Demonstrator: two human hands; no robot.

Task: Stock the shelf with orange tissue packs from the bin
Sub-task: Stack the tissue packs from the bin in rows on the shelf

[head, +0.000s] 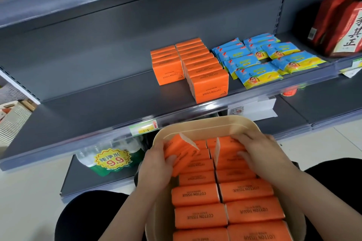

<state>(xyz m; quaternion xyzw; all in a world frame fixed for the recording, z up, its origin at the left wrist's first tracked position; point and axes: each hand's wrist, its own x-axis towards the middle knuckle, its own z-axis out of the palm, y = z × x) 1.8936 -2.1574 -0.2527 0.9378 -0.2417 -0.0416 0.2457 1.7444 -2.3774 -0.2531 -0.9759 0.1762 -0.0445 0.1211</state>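
A beige bin [195, 125] sits in front of me, filled with two columns of orange tissue packs [197, 215]. My left hand [154, 164] grips a tilted orange pack [180, 152] at the far left of the bin, lifted partly above its neighbours. My right hand [260, 152] curls over the far packs of the right column [229, 154], fingers around them. On the grey shelf [98, 107] above, two rows of orange packs [195, 64] stand right of the middle.
Blue and yellow wipe packs [260, 60] lie right of the orange rows. A red wrapped bundle [340, 23] stands at the far right. Bottled water with a 9.9 price tag [112, 159] sits on the lower shelf. The shelf's left half is bare grey surface.
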